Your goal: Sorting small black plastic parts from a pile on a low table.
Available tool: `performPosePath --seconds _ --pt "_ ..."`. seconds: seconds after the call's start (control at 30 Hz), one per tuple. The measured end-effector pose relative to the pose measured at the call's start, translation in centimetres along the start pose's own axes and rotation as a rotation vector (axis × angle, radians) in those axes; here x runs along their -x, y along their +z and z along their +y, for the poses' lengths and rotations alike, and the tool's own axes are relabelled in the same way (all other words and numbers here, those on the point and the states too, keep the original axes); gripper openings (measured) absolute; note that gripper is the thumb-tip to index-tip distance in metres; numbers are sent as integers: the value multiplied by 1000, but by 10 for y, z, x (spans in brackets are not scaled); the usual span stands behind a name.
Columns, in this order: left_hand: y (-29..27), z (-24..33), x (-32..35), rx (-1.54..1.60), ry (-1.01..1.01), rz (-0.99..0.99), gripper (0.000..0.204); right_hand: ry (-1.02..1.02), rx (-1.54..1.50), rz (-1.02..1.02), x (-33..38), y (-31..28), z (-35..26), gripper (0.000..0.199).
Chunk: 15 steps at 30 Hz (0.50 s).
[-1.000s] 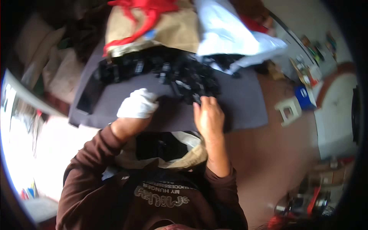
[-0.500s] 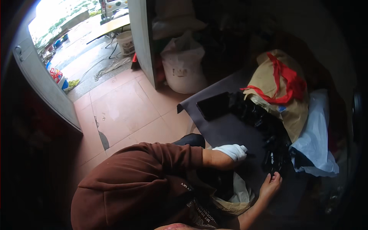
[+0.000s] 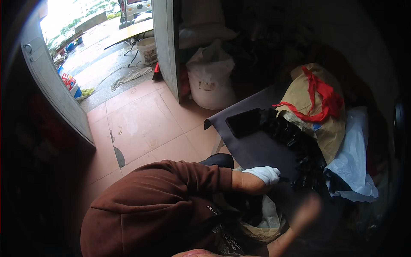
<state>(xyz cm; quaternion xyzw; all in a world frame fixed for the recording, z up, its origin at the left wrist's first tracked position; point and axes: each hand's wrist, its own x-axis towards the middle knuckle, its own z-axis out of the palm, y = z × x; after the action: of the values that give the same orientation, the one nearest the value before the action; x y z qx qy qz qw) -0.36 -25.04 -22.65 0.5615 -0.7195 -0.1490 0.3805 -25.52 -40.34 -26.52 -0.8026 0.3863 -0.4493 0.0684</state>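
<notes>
My left hand, in a white glove, is closed over the near part of the dark-covered table. A small dark bit shows at its fingertips, too unclear to name. Bare and smeared by motion, my right hand is nearer to me, below a heap of small glossy black pieces; its fingers cannot be read. The heap runs from a flat black phone-like slab down toward both hands. An open pale bag sits between my forearms, its contents dark.
A brown paper sack with red cloth lies beyond the heap, a whitish plastic bag beside it. A full white sack stands on the floor past the table. Left are pink tiles and an open door.
My right hand has come away from the black pieces, toward me, and is blurred. The gloved left hand stays in nearly the same place over the table. The whole view has shifted slightly.
</notes>
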Motion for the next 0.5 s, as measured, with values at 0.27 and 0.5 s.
performPosePath --seconds 0.27,0.5 --pt "6 1 -2 83 46 44 20 54 -515 -172 2 -13 -34 16" --pt "4 5 2 -12 214 7 23 -99 -801 -381 5 2 -112 16"
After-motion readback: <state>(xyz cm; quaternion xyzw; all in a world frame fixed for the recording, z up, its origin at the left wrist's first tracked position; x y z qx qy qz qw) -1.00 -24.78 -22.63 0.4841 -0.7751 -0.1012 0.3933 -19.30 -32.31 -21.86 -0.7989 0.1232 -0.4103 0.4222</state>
